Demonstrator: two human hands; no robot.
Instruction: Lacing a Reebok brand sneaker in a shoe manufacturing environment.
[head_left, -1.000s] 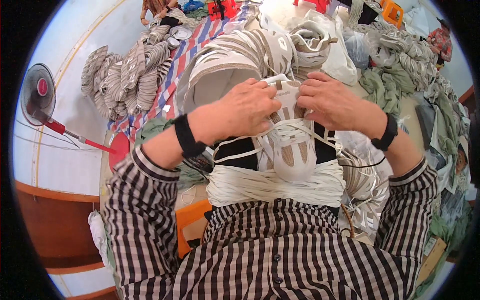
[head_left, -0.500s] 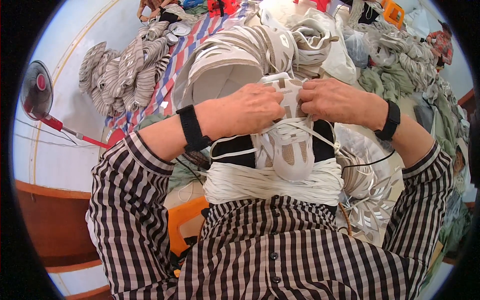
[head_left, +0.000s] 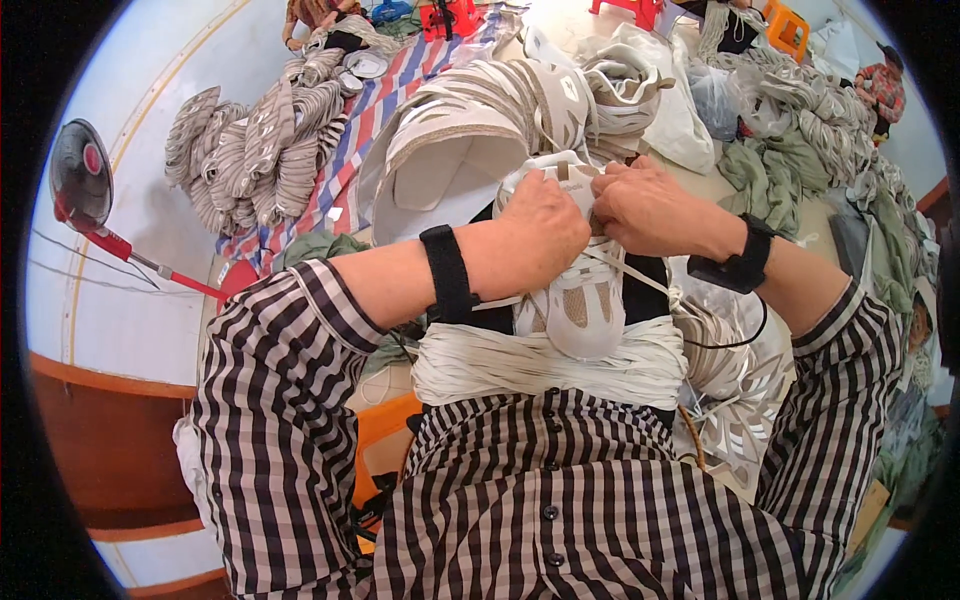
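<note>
The beige and white shoe (head_left: 588, 325) lies in front of you, over your lap, its rounded toe near you and its tongue at the far end. A pale lace (head_left: 635, 273) crosses the front of it in several rows, and a length of it slants off to the right. Those near rows look done, by my judgement; the far holes by the tongue seem to be what is left, but your hands hide most of that part, so I cannot count them.

Your left hand (head_left: 545, 225) lies over the left edge of the opening, fingers curled together on the shoe. Your right hand (head_left: 648, 205) is just beside it at the right edge, fingertips bunched and clamped there. Whether either one also pinches the lace, I cannot tell.

A thick bundle of white laces (head_left: 545, 373) stretches across your waist, just on the near side of the toe. Beyond the shoe, on the far side, a curved stack of similar shoes (head_left: 455, 120) lies on its side, its hollow end facing you. More shoe pieces (head_left: 740, 430) lie near, to your right. Far left, a big heap of shoe parts (head_left: 255, 145) sits by a striped sheet (head_left: 365, 160), and a red fan (head_left: 85, 175) stands at the left wall.
</note>
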